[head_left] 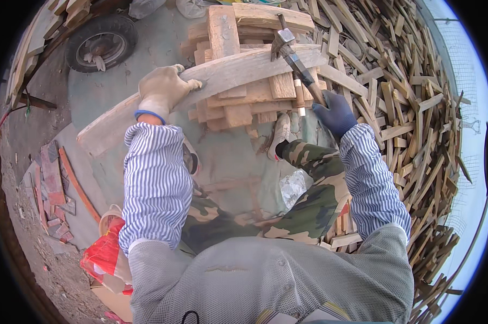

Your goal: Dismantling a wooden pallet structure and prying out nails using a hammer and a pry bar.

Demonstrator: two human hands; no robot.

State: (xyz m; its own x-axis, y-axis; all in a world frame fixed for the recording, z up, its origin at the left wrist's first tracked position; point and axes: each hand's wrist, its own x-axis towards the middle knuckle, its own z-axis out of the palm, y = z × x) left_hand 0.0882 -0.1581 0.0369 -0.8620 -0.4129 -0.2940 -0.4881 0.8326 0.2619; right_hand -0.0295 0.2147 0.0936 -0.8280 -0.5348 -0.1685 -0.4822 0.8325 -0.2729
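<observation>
In a pale work glove, my left hand (164,92) grips a long, slightly bowed wooden board (227,76) by its left half, thumb on the upper face. The board lies at a slant across a crossed stack of short timber blocks (238,114), its left end sticking out past the stack. My right hand (337,113), in a dark blue glove, is closed round the handle of a claw hammer (298,62). The hammer's head is over the board's right part, with the claw down at its surface; whether it hooks a nail I cannot tell.
A large heap of loose wood strips (400,102) fills the right side. At upper left is a wheel with a black tyre (126,39). Broken boards (52,178) lie at left, a red bag (108,251) at lower left. A silvery crumpled sheet (294,186) shows between my legs.
</observation>
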